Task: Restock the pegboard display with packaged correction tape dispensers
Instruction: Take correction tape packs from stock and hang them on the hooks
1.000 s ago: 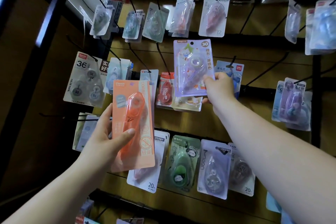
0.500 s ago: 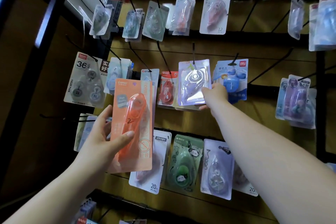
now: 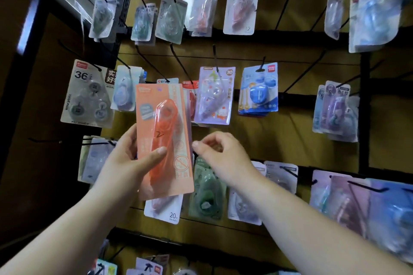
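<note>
one orange pack [image 3: 163,140], gripped by left hand [image 3: 125,163], covers red pack [image 3: 192,105]; right hand [image 3: 223,156] half-curled.

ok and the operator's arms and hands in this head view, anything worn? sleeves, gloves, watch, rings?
Nothing worn that shows. The left hand and right hand have no gloves, and no rings on the fingers in view. The left forearm and right forearm run uncovered to the frame edge: no sleeve, watch or wristband. The visible nails look short and unpainted.
</note>
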Available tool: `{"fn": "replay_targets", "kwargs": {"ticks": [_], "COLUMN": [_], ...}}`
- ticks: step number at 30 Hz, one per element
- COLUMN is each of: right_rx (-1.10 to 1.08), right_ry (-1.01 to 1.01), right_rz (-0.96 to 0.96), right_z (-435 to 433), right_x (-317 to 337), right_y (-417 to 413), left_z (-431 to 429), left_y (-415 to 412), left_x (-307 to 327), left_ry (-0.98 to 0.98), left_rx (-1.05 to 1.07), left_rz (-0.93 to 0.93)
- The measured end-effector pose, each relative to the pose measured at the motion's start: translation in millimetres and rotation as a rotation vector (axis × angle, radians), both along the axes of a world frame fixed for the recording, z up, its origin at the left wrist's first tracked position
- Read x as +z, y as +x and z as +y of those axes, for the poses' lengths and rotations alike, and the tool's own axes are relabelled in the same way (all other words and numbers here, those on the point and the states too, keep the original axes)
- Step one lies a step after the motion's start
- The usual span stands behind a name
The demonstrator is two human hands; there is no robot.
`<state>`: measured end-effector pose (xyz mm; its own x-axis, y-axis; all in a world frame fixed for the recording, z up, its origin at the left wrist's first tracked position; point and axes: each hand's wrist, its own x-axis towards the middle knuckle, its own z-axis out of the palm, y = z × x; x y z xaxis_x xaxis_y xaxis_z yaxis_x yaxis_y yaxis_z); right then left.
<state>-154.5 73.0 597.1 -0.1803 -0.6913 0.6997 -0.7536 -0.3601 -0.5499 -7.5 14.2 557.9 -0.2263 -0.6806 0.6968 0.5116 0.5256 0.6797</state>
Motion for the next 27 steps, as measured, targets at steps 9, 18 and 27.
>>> {"fn": "replay_targets", "kwargs": {"ticks": [9,18,27], "right_rx": [0.112,-0.059,-0.185], "right_ry": [-0.091,-0.177,-0.387], "right_rz": [-0.182,-0.347,-0.523], "right_z": [42.9,75.0,96.8], "right_x": [-13.7,-13.9,10.6], "right_y": [-30.0,-75.0,-118.9], "left_z": [31.8,62.9,71.6], "left_y": [-51.6,-102.0,-131.7], "left_x": [9.1,12.3,5.0], "left_ry": [-0.058,-0.054,-0.089], "left_rx": [-0.142,-0.272,-0.215], "left_rz": [-0.018,-0.044,-0.021]}}
